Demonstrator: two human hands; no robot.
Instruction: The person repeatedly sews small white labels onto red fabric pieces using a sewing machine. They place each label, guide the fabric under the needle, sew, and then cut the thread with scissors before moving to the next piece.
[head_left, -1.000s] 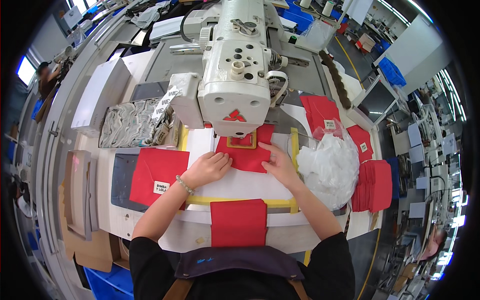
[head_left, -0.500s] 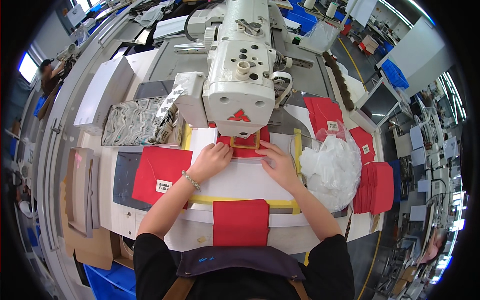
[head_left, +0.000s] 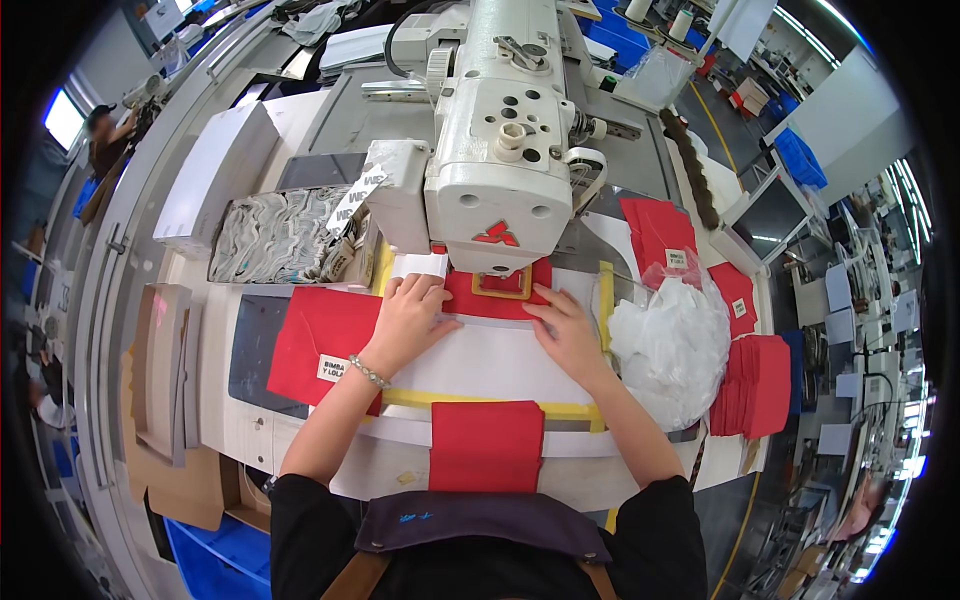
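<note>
Both bare hands flank a flat red fabric piece [head_left: 463, 301] lying beneath the small brass-coloured rectangular frame [head_left: 502, 295] of a large white sewing machine [head_left: 498, 197]. At its left edge, the left hand [head_left: 403, 318] rests with fingers bent and thumb set apart; at its right edge, the right hand [head_left: 568, 337] has fingers loosely spread, its thumb clear of the forefinger. Nearer the person, a stack of red fabric panels [head_left: 487, 447] lies beyond a yellow-taped white sheet [head_left: 490, 358].

Red fabric [head_left: 490, 309] lies flat beneath a yellowish frame [head_left: 500, 295].
</note>
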